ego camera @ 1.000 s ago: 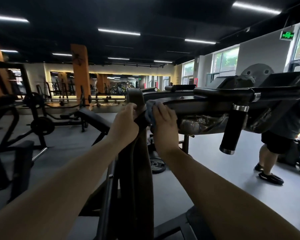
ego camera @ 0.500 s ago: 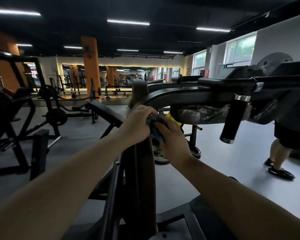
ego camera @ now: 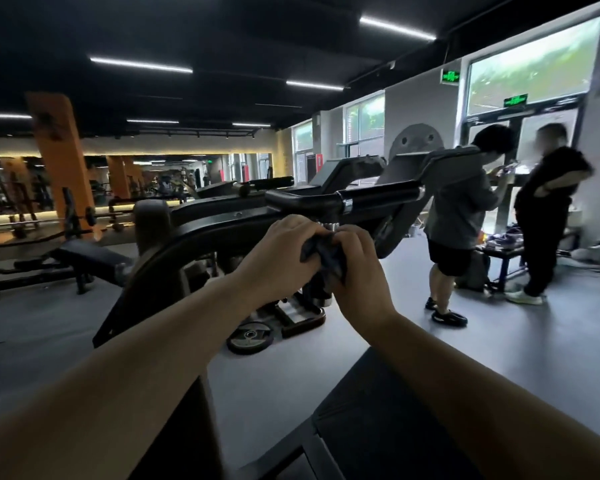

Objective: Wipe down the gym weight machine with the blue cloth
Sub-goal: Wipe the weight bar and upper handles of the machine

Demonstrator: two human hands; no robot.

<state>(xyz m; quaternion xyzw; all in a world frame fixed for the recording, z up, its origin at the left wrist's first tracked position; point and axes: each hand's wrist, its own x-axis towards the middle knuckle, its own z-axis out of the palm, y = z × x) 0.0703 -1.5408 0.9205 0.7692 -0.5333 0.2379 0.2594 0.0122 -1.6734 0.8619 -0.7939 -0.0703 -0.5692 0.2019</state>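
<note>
Where a second ago the right hand (ego camera: 355,268) lay flat on the machine's arm, pressing the cloth along it, both hands have now lifted off the metal and come together in the air in front of it, so the wiping has paused. The blue cloth (ego camera: 323,256) is bunched into a dark wad between them: the left hand (ego camera: 281,259) curls its fingers over the upper part, the right pinches the lower part hanging by its thumb, and neither touches the frame. This looks like refolding or turning the cloth to a fresh face rather than stopping, which would mean the stretch of arm near the upright is done and another part comes next. Just beyond the hands the gym weight machine (ego camera: 222,233) runs across the view, its curved black arm rising to a padded grip with a chrome collar (ego camera: 378,199), a surface not yet seen under the cloth. Below it a weight plate (ego camera: 250,337) lies flat on the grey floor (ego camera: 499,341). Further right, two people (ego camera: 465,216) stand near the door and window, well clear of the machine; the view has swung right to take them in.
</note>
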